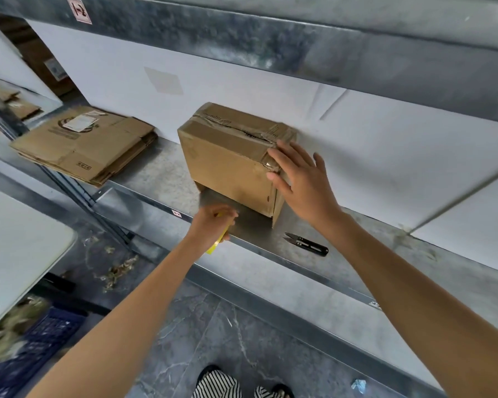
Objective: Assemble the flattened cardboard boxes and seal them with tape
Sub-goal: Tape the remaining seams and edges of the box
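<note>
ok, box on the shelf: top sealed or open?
Sealed: tape runs along the top seam of the box and over its right edge.

right hand (302,182) on taped box (227,165)

Metal shelf (161,179); black snips (306,244) near its front edge; white table (18,248) at left; blue crate (41,340) below; grey floor (213,326).

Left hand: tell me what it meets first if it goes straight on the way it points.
The left hand, gripping a yellow object, points at the cardboard box on the metal shelf. It would likely meet the box's lower front face first, though depth is hard to judge.
</note>
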